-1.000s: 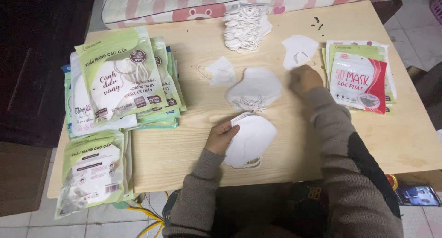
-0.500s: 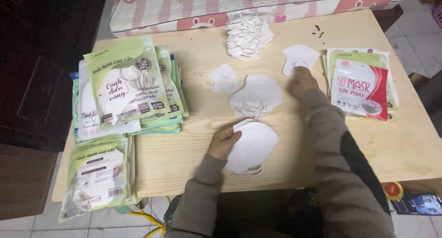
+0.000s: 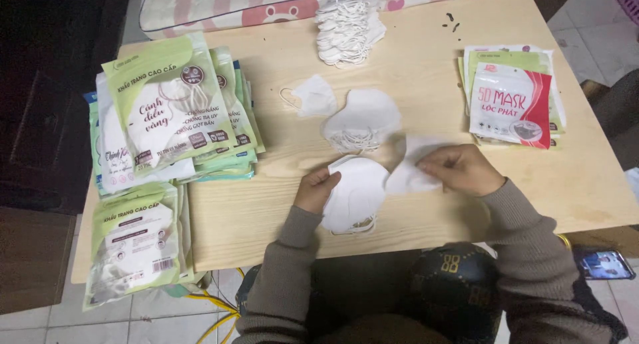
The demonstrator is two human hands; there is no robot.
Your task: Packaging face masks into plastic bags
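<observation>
- Right hand (image 3: 459, 170): fingers pinched shut on a single white mask (image 3: 414, 166), holding it just right of the mask stack.
- Left hand (image 3: 317, 187): fingers curled over the left edge of the mask stack (image 3: 356, 192), pressing it flat on the counter (image 3: 426, 71); closed on it, not lifting.
- Mask stack sits near the front edge of the counter, right in front of the person; ear loops poke out underneath.
- Handling, my read: masks are light, soft, floppy fabric. Not fragile, but they fold and slide on each other. Best grip is a pinch at the folded edge or corner, not the loops, which would tangle.
- Just behind the stack: another small pile of masks (image 3: 363, 121) with loops showing, and a lone folded mask (image 3: 313, 96) left of that.
- Further back from the stack: a heap of white masks (image 3: 347, 30) near the far edge.
- Left of the stack: green-and-white packets (image 3: 173, 111) piled up, one more packet (image 3: 133, 244) hanging over the front left corner.
- Right of the stack: red-and-white packets (image 3: 514, 104).
</observation>
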